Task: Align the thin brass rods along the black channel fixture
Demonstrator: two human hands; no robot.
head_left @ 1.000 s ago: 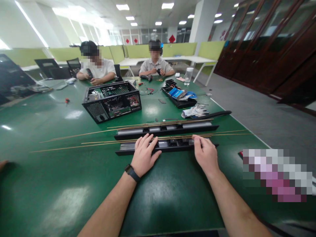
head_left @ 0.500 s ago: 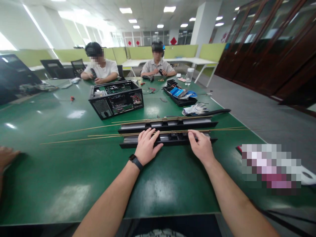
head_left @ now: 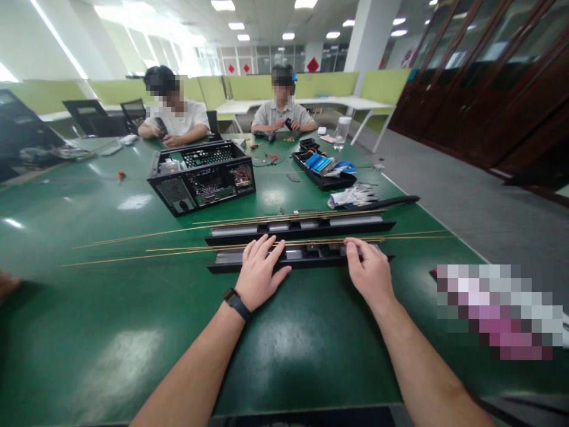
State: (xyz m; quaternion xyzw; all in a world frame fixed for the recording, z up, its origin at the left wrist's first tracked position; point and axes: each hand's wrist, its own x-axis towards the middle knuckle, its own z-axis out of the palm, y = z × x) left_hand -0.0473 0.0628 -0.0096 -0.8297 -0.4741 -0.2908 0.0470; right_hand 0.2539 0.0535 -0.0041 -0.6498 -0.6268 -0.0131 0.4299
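Observation:
Two long black channels lie on the green table, the near channel (head_left: pixel 306 264) in front of the far channel (head_left: pixel 368 226). Thin golden rods (head_left: pixel 178 249) run lengthwise along the near one and stick out past both its ends. My left hand (head_left: pixel 262 270) rests with spread fingers over the left part of the near channel and its rods. Toward that channel's right end, my right hand (head_left: pixel 371 270) has thumb and forefinger bent together at the rods; the fingertips partly hide the grip. More golden rods (head_left: pixel 195 227) lie along the far channel.
Beyond the channels stands an open black computer case (head_left: pixel 202 178). Work gloves (head_left: pixel 353 196), a black tray (head_left: pixel 326 175) with blue things and a clear bottle (head_left: pixel 342 131) are at the right. Two people sit across the table; another person's hand (head_left: pixel 8 284) shows far left.
My right hand has shifted slightly right along the rods, its fingers more curled. My left hand stays on the near channel. The person's hand at far left has drawn back.

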